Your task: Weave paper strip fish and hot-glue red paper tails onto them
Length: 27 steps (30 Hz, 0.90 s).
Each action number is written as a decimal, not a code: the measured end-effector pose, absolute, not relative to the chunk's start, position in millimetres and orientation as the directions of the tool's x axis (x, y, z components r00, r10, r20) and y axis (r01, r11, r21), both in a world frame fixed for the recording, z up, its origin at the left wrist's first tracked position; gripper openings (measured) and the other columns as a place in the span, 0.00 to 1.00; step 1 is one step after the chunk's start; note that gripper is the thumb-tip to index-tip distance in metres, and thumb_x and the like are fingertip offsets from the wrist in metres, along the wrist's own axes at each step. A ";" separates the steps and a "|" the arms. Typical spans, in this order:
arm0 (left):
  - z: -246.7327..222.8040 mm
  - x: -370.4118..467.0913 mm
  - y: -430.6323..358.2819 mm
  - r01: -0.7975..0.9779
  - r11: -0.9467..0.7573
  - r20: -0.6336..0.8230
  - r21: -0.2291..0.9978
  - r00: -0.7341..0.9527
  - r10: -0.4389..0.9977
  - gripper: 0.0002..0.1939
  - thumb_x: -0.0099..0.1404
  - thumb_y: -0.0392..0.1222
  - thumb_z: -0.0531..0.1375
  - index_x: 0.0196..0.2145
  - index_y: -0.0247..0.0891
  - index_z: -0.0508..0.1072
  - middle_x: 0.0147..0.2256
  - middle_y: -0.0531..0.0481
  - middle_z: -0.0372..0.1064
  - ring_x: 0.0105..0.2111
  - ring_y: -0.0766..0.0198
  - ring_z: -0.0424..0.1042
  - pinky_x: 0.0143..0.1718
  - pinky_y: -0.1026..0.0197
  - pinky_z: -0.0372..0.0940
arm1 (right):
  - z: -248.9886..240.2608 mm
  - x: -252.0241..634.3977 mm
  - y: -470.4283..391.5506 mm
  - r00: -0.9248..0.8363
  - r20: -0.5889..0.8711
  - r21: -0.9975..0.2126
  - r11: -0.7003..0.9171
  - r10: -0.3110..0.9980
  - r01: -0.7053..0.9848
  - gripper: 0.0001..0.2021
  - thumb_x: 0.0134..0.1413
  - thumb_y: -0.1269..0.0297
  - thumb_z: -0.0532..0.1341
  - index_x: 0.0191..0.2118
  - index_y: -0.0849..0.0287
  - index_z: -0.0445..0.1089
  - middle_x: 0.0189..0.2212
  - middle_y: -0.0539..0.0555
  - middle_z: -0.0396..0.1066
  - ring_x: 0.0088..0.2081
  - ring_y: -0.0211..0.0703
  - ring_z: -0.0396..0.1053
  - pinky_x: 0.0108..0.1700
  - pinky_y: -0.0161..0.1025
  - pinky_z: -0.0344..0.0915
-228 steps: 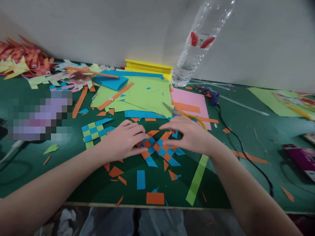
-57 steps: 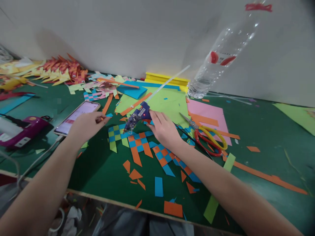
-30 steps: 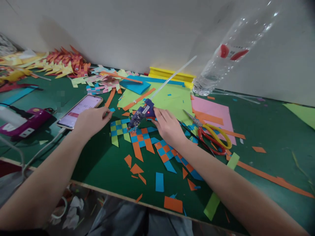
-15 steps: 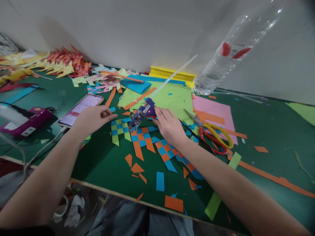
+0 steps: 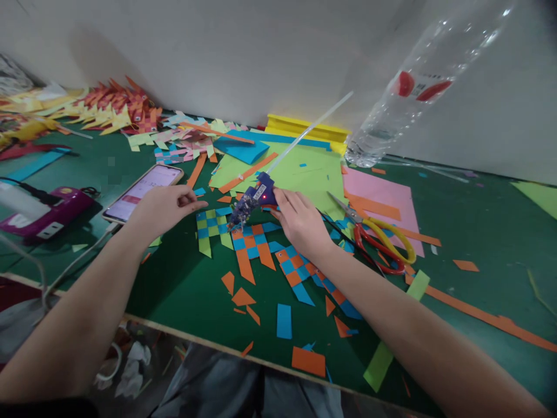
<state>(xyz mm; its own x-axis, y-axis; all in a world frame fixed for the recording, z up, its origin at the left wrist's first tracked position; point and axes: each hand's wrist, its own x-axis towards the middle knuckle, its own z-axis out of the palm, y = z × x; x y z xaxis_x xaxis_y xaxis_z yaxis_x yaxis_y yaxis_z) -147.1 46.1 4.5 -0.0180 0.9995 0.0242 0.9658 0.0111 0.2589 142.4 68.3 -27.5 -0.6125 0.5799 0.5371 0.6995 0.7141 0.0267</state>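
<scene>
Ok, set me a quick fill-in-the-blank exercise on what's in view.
The glue gun is held in the person's ____ hand.
The scissors have one yellow handle and one ____ handle.
The phone lies with its screen facing ____.
The woven paper fish by the glue gun's nozzle is orange and ____.

Missing words: right; red; up; blue.

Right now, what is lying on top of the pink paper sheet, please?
A wide orange strip, a narrow orange strip and part of the scissors lie over the pink paper sheet. The areas of the sheet directly beneath them are covered and cannot be seen.
</scene>
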 end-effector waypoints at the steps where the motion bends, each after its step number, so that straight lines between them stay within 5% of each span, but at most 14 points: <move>1: 4.3 -147.3 46.3 0.966 0.009 0.021 0.259 -0.015 1.000 0.23 0.61 0.63 0.54 0.30 0.39 0.72 0.28 0.50 0.71 0.29 0.61 0.67 0.29 0.62 0.54 | -27.5 142.5 68.3 -0.612 0.538 0.034 0.711 0.580 0.703 0.20 0.66 0.66 0.47 0.58 0.71 0.61 0.47 0.67 0.69 0.46 0.53 0.67 0.46 0.50 0.67; 27: -3.5 -149.7 49.8 0.971 -0.114 0.009 0.211 0.115 0.993 0.22 0.59 0.63 0.57 0.29 0.40 0.70 0.22 0.52 0.65 0.24 0.62 0.64 0.25 0.62 0.50 | -30.7 142.9 70.4 -0.599 0.558 0.037 0.704 0.574 0.709 0.20 0.66 0.68 0.46 0.57 0.73 0.61 0.47 0.68 0.69 0.46 0.53 0.66 0.46 0.51 0.68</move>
<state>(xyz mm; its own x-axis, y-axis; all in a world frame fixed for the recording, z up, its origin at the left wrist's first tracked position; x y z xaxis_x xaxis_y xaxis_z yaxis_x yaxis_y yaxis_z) -149.7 49.8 -3.5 0.1152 0.9933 0.0089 0.9708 -0.1145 0.2109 142.9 70.4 -30.7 -0.5991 0.5743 0.5579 0.7095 0.7038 0.0375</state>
